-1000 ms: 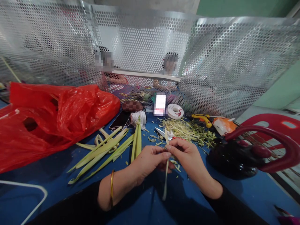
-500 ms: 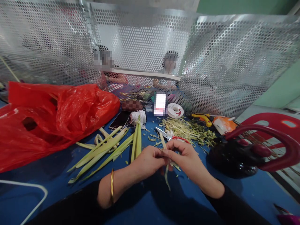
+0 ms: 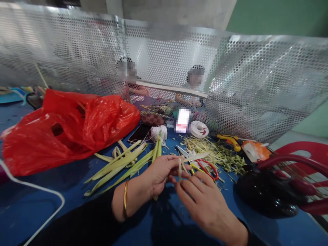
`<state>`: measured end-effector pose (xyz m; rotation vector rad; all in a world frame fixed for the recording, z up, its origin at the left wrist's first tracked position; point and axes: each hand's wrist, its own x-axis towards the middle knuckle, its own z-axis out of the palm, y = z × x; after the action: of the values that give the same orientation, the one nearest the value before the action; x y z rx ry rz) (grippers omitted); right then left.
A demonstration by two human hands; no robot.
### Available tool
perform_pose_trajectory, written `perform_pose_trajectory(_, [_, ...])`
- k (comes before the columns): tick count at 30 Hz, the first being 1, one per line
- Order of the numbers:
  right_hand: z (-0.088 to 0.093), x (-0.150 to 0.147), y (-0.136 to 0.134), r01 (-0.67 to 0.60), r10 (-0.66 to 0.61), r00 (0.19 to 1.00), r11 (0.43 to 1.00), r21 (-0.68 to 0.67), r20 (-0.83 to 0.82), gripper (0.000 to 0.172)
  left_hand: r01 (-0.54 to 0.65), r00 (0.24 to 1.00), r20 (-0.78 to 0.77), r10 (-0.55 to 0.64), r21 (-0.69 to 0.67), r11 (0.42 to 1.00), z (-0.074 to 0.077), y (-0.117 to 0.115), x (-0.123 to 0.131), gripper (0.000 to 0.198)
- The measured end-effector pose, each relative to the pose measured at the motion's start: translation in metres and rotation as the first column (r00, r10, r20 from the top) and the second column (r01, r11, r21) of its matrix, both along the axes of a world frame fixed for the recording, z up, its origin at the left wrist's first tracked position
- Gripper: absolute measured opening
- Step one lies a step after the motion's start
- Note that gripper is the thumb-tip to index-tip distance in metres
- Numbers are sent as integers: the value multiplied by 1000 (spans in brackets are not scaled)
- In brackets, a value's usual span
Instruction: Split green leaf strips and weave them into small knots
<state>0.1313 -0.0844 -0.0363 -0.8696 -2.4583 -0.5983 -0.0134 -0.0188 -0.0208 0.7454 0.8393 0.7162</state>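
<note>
Pinching a thin leaf strip (image 3: 179,168) upright between thumb and fingertips of my left hand (image 3: 159,174), over the blue table (image 3: 74,182). Right hand (image 3: 202,201) fingers loosely spread, tips just beside the strip. Red-handled scissors (image 3: 208,168) near.

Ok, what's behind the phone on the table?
A brown checkered pouch lies just behind the phone, then the perforated metal screen. The red bag hides the table left of it.
</note>
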Motion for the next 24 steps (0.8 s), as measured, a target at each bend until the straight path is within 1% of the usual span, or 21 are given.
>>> perform_pose_trajectory(2, [-7,1,1,0,-1,995,1000,13,97,27,-15,999,45,17,-44,999,2,0,0,10])
perform_pose_trajectory(4, [-10,1,2,4,-4,993,1000,5,117,29,-19,997,67,24,-69,997,5,-1,0,7])
perform_pose_trajectory(6, [-8,2,2,-15,15,998,1000,-15,56,27,-15,997,81,20,-61,998,8,-3,-1,6])
perform_pose_trajectory(8, [-3,2,0,-47,45,997,999,-16,-70,22,-13,995,100,16,-30,999,8,-6,0,5])
perform_pose_trajectory(10, [0,1,-3,-51,54,983,998,23,-178,20,-13,993,114,14,-6,1000,7,-9,2,6])
perform_pose_trajectory(11, [1,1,-4,-33,42,979,998,47,-197,22,-15,993,119,15,1,1000,5,-11,4,8])
perform_pose_trajectory(12, [0,0,-4,-7,19,982,998,64,-188,25,-18,992,122,18,0,1000,3,-13,6,8])
perform_pose_trajectory(14, [-4,-2,-5,43,-34,993,996,82,-110,28,-48,990,128,50,-18,999,-1,-16,10,9])
perform_pose_trajectory(17, [-13,-5,-4,89,-92,995,993,75,45,23,-80,989,120,84,-39,996,-9,-20,15,7])
perform_pose_trajectory(20, [-19,-8,-3,146,-153,979,987,60,135,19,-71,991,111,74,-30,997,-14,-22,17,7])
perform_pose_trajectory(22, [-19,-9,-3,151,-159,979,986,70,128,19,-58,991,117,61,-33,998,-16,-22,17,9])
perform_pose_trajectory(24, [-17,-8,-2,117,-120,991,991,61,52,22,-44,991,123,48,-34,998,-16,-21,17,9])
